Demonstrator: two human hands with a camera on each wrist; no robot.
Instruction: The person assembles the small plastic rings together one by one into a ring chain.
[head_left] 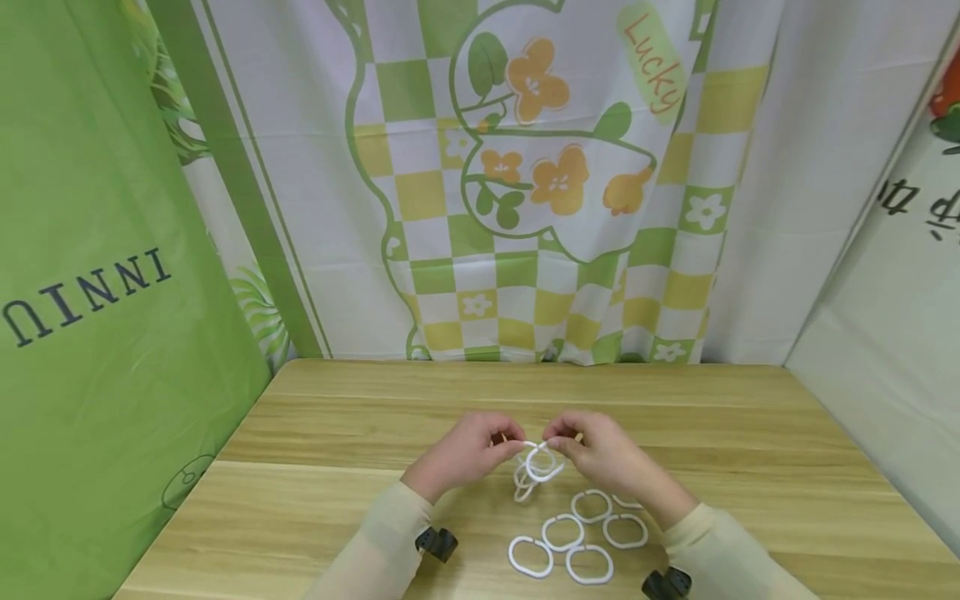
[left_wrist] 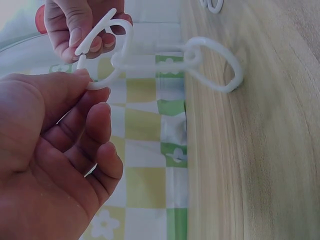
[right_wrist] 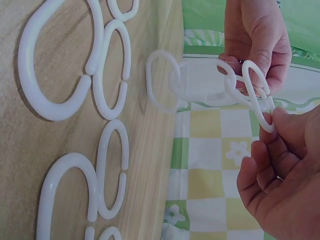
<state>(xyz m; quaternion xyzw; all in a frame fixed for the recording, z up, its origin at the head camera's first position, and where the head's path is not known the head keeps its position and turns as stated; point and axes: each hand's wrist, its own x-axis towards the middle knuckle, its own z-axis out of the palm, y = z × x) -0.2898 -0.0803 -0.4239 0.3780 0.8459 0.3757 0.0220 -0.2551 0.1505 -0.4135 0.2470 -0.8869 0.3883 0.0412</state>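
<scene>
Between the thumb and fingers of my left hand [head_left: 474, 450] is a white plastic curtain ring [left_wrist: 129, 45], an oval with a gap in it. Other linked rings dangle from it as a short chain, the lowest ring [right_wrist: 149, 82] hanging over the table; the links look blurred. My right hand [head_left: 600, 450] pinches another white ring [right_wrist: 251, 92] by its edge. In the left wrist view this ring crosses the left hand's ring close to its gap. Both hands are held close together above the table.
Several loose white rings [head_left: 590, 582] lie flat on the wooden table [head_left: 337, 517], in front of the right forearm. A patterned curtain [head_left: 510, 308] hangs behind the table's far edge. Green cloth [head_left: 97, 375] hangs at the left and pale cloth [head_left: 885, 333] at the right.
</scene>
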